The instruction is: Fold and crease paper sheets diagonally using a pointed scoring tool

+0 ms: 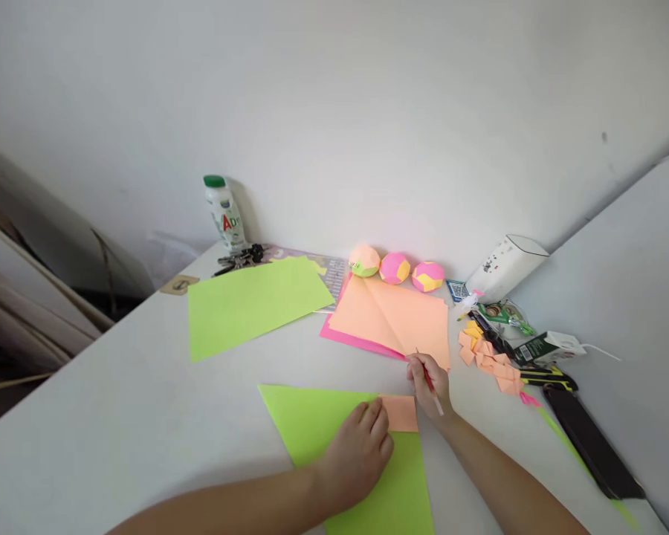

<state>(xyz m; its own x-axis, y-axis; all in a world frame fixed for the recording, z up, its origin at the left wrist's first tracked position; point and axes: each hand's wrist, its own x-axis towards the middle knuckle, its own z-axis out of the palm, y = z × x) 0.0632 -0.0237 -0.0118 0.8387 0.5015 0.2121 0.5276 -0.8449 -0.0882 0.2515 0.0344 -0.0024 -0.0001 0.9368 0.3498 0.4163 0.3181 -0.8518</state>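
My left hand [357, 455] lies on a green paper sheet [312, 423] near the table's front edge, its fingers curled and their tips pressing the left edge of a small orange paper piece [402, 413]. My right hand [430, 384] sits just right of that piece, pinched shut on a thin red-and-white pencil [431, 386] whose tip points up toward the orange sheets [393, 316].
Another green sheet [253, 301] lies at the left. Three paper balls [395, 268] stand by the wall. A bottle [224, 213] and keys [241, 258] are at the back. Orange paper scraps [490, 362], small boxes [547, 348] and a black ruler [591, 446] crowd the right side.
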